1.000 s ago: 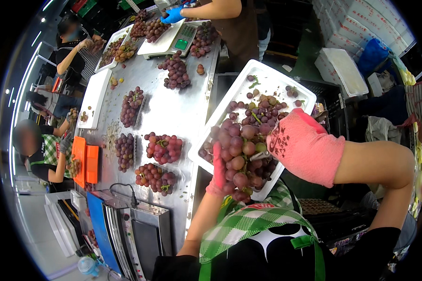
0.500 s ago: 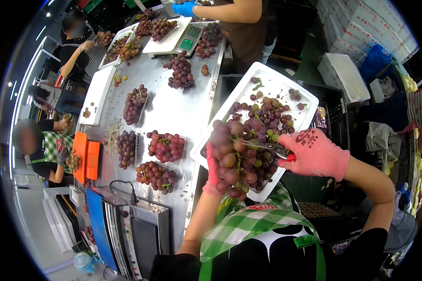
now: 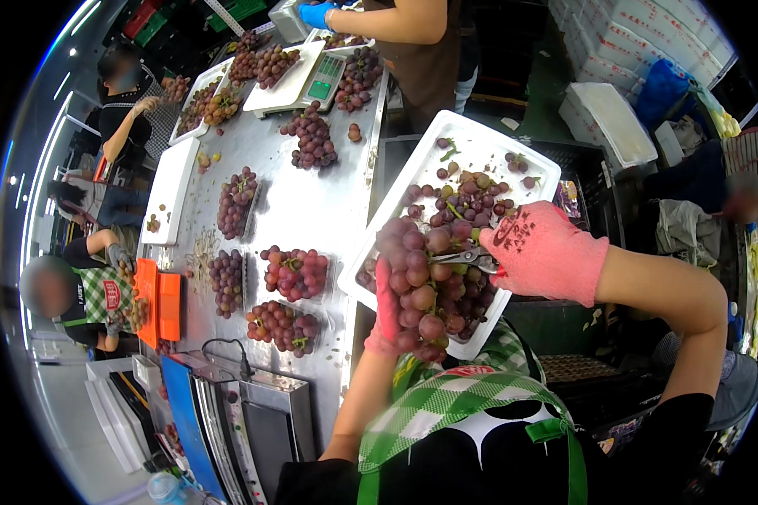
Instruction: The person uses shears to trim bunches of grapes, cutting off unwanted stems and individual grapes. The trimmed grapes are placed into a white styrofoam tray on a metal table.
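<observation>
A large bunch of purple-red grapes [image 3: 421,290] hangs in front of my body, over the near side of a white foam tray [image 3: 483,139]. My left hand [image 3: 385,316], in a pink glove, supports the bunch from its left side; grapes hide most of its fingers. In a matching glove, my right hand [image 3: 547,254] grips small scissors [image 3: 461,257] with red handles. Their metal blades reach into the bunch's right side, and I cannot tell whether they touch a stem. Loose grapes [image 3: 480,192] and stem bits lie in the tray under the bunch.
On the metal table [image 3: 312,219] lie several bunches, including one in a clear box [image 3: 295,273]. A scale [image 3: 322,77] and white trays stand farther off, beside an orange stand [image 3: 168,307]. A co-worker's blue-gloved hand [image 3: 316,14] is at the far end; others work on the left.
My right hand and the scissors have shifted slightly left and up against the bunch. The bunch has turned a little in my left hand. The whole view has swung slightly.
</observation>
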{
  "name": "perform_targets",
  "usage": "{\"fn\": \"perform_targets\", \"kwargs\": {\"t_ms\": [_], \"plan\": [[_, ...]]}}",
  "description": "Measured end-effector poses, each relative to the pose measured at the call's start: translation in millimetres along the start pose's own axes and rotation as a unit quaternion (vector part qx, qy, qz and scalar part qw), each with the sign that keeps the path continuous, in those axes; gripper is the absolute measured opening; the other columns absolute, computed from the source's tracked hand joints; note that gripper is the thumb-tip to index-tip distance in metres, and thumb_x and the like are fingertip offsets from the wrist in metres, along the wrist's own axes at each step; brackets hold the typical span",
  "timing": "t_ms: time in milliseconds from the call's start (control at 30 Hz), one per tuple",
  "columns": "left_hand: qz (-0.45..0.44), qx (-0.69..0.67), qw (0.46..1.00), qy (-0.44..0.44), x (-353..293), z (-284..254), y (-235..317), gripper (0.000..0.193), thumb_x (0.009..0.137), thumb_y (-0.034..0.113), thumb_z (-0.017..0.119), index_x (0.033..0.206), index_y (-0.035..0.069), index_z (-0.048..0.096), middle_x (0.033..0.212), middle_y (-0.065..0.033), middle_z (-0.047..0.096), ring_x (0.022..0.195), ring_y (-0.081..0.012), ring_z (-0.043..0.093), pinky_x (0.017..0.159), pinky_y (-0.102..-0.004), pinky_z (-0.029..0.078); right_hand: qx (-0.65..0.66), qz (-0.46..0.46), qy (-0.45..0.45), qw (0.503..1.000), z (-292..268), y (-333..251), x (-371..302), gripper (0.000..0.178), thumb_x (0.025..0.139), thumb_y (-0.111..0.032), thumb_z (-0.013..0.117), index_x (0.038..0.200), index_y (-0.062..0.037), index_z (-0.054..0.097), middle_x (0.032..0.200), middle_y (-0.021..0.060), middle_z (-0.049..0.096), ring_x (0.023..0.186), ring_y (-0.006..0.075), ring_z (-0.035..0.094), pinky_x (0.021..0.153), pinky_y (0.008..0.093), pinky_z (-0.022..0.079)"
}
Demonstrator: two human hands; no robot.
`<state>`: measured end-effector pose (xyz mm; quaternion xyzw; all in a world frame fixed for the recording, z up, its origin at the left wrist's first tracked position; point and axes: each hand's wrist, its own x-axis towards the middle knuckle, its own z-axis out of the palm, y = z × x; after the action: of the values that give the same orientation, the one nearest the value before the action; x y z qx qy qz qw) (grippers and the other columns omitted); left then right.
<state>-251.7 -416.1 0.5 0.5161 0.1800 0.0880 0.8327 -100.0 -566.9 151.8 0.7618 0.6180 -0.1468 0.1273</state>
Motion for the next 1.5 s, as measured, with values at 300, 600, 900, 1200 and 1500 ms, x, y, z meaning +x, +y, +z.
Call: {"fn": "perform_targets", "kwargs": {"t_ms": [300,600,900,1200,1500], "plan": [[-0.090,-0.489,0.849,-0.176,4,9,4,0.035,0.094,0.032,0.034,0.126,0.016,0.036,0.108,-0.0046,0.051,0.084,-0.0128,0.052,0.061,-0.0240,0.049,-0.089,-0.071,-0.094,0.989,-34,-5,22,0.021,0.070,-0.019,0.058,0.085,-0.0060,0.065,0.078,0.0098,0.065,0.074,0.0244,0.063,0.062,0.0347,0.049],[-0.013,-0.166,0.986,0.001,-8,21,21,0.051,0.091,0.049,0.030,0.129,0.014,0.033,0.114,-0.0062,0.049,0.097,-0.0158,0.052,0.072,-0.0282,0.051,0.036,-0.035,-0.249,0.967,-58,2,62,0.031,0.065,-0.030,0.059,0.081,-0.0043,0.066,0.072,0.0104,0.065,0.068,0.0258,0.062,0.064,0.0355,0.049],[0.009,-0.248,0.967,0.064,-5,9,16,0.058,0.091,0.050,0.025,0.135,0.012,0.028,0.127,-0.0073,0.043,0.109,-0.0217,0.048,0.088,-0.0358,0.045,-0.016,-0.010,-0.235,0.972,-39,5,64,0.034,0.071,-0.029,0.057,0.093,-0.0031,0.062,0.073,0.0114,0.064,0.069,0.0249,0.063,0.065,0.0347,0.050],[-0.029,-0.481,0.872,-0.086,5,-34,13,0.049,0.088,0.056,0.032,0.107,0.014,0.048,0.092,-0.0076,0.052,0.091,-0.0262,0.050,0.064,-0.0412,0.044,0.135,0.041,-0.031,0.989,35,24,29,0.046,0.078,-0.041,0.055,0.100,-0.0023,0.047,0.085,0.0167,0.059,0.083,0.0305,0.059,0.074,0.0381,0.045],[-0.092,-0.406,0.909,-0.011,-12,-32,-3,0.049,0.087,0.056,0.033,0.107,0.013,0.047,0.092,-0.0074,0.051,0.089,-0.0249,0.050,0.062,-0.0407,0.044,-0.101,0.163,-0.042,0.981,147,9,16,0.044,0.070,-0.030,0.062,0.103,-0.0071,0.045,0.091,0.0104,0.050,0.088,0.0245,0.050,0.078,0.0387,0.034]]}}
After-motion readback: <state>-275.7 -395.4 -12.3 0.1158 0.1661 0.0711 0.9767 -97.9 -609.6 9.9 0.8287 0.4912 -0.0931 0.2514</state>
